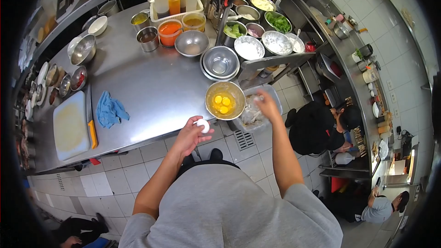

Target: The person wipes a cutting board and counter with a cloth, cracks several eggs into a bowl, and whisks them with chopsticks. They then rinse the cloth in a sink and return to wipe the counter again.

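In my left hand [192, 135] is a white egg [202, 126], gripped by the fingers just in front of the table edge. A metal bowl [212, 110] stands at the table's edge with several raw egg yolks [223, 109] in it. To its right, my right hand [267, 104] is over a clear plastic bin [274, 93] lined with a bag. Its fingers look apart, somewhat blurred, and no object shows in them. What lies in the bin is hard to make out.
Nested metal bowls [220, 62] stand behind the yolks. A blue cloth [110, 109], an orange-handled knife [93, 131] and a white cutting board [71, 126] lie left. Sauce tubs [170, 32] and squeeze bottles [174, 4] stand at the back. A co-worker [312, 128] is on the right.
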The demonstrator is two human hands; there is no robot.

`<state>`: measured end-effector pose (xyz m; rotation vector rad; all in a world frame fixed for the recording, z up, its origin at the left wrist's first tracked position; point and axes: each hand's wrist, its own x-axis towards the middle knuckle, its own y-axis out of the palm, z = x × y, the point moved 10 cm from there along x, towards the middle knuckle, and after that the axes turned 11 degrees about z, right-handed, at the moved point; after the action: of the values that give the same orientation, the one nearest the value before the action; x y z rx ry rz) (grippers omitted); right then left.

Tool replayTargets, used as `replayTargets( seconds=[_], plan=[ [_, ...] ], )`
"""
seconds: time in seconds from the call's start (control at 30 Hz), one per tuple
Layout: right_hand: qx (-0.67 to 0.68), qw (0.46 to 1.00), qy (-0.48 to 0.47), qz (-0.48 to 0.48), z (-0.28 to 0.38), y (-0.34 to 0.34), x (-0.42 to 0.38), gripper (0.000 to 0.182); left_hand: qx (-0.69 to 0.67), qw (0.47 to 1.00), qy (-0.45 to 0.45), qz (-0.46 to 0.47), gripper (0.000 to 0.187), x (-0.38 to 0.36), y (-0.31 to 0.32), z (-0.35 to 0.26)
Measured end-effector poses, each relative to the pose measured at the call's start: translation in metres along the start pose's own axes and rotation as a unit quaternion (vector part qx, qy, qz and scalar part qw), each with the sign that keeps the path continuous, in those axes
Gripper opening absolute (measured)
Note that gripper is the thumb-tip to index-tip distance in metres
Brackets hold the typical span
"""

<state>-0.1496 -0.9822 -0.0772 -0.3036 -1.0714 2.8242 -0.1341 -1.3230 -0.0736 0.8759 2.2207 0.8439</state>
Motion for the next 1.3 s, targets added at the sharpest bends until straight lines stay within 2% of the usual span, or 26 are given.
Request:
replayTargets(
  seconds=[0.07,0.13,0.17,0.23,0.27,0.33,0.37,0.43,0.5,0.53,0.57,0.6,0.67,0.8,0.83,0.87,0.9,0.93,0.97,1.0,1.1,1.13,1.2,1.27,1.3],
  plan=[
    [0.12,0.976,-0.023,0.182,0.07,0.055,-0.038,0.062,0.051,0.999,-0.019,-0.005,0.036,0.003,0.005,0.005],
    [0.228,0.925,-0.035,0.303,0.139,0.096,-0.078,0.065,0.172,0.984,-0.057,-0.005,0.042,0.015,0.003,0.014],
    [0.228,0.925,-0.037,0.302,0.149,0.112,-0.08,0.065,0.218,0.975,-0.049,0.0,0.043,0.021,0.004,0.016],
    [0.057,0.95,-0.224,0.208,0.191,0.113,-0.084,0.058,0.242,0.97,-0.035,0.003,0.045,0.024,0.022,0.005],
    [0.057,0.95,-0.225,0.208,0.183,0.116,-0.078,0.058,0.264,0.964,-0.023,0.007,0.046,0.025,0.029,-0.002],
    [0.188,0.956,-0.135,0.182,0.148,0.115,-0.05,0.055,0.26,0.965,-0.016,0.005,0.05,0.027,0.023,-0.007],
    [0.244,0.959,-0.105,0.104,0.136,0.095,-0.035,0.05,0.237,0.972,-0.005,-0.004,0.051,0.026,0.019,-0.012],
    [0.376,0.926,-0.043,0.018,0.111,0.048,0.002,0.05,0.219,0.976,0.005,-0.02,0.05,0.018,0.013,-0.018],
    [0.374,0.921,-0.066,-0.089,0.108,-0.002,0.036,0.046,0.215,0.976,-0.003,-0.034,0.047,0.01,0.0,-0.014],
    [0.239,0.954,-0.096,-0.153,0.12,-0.029,0.045,0.045,0.211,0.976,-0.011,-0.047,0.044,0.005,-0.008,-0.011],
    [0.1,0.964,-0.123,-0.213,0.134,-0.048,0.05,0.045,0.211,0.976,-0.01,-0.05,0.044,0.001,-0.014,-0.008],
    [0.101,0.964,-0.124,-0.21,0.136,-0.052,0.062,0.045,0.218,0.975,-0.022,-0.046,0.042,-0.003,-0.019,-0.003],
    [-0.053,0.947,-0.165,-0.271,0.154,-0.061,0.07,0.05,0.223,0.973,-0.031,-0.045,0.04,-0.011,-0.027,0.001],
    [-0.068,0.973,-0.119,-0.187,0.116,-0.035,0.104,0.051,0.218,0.973,-0.027,-0.076,0.04,-0.026,-0.044,-0.002],
    [-0.124,0.95,-0.16,-0.237,0.128,-0.038,0.099,0.049,0.212,0.973,-0.016,-0.086,0.04,-0.03,-0.049,-0.006],
    [-0.124,0.951,-0.165,-0.232,0.129,-0.035,0.101,0.049,0.209,0.974,-0.012,-0.091,0.04,-0.034,-0.054,-0.009],
    [0.08,0.982,-0.084,-0.15,0.116,-0.031,0.101,0.048,0.201,0.974,-0.01,-0.1,0.04,-0.039,-0.061,-0.01],
    [0.278,0.959,0.006,-0.061,0.098,-0.009,0.097,0.046,0.193,0.975,-0.009,-0.108,0.039,-0.042,-0.066,-0.01],
    [0.377,0.924,-0.054,-0.034,0.109,0.0,0.091,0.044,0.19,0.976,-0.009,-0.11,0.039,-0.044,-0.07,-0.011],
    [0.376,0.925,-0.051,-0.032,0.106,0.01,0.084,0.044,0.183,0.976,-0.003,-0.116,0.039,-0.047,-0.075,-0.012],
    [0.345,0.93,-0.081,0.097,0.112,0.063,0.065,0.045,0.178,0.976,-0.003,-0.123,0.037,-0.051,-0.086,-0.011],
    [0.346,0.93,-0.078,0.094,0.104,0.074,0.063,0.045,0.181,0.976,-0.003,-0.121,0.037,-0.051,-0.086,-0.012],
    [0.077,0.986,-0.146,0.034,0.123,0.078,0.053,0.044,0.18,0.977,-0.008,-0.118,0.037,-0.048,-0.085,-0.012],
    [0.084,0.989,-0.116,0.041,0.128,0.079,0.046,0.045,0.191,0.975,-0.011,-0.109,0.036,-0.044,-0.084,-0.012],
    [0.039,0.989,-0.143,0.015,0.138,0.074,0.043,0.045,0.193,0.975,-0.013,-0.105,0.036,-0.041,-0.083,-0.012]
  ],
)
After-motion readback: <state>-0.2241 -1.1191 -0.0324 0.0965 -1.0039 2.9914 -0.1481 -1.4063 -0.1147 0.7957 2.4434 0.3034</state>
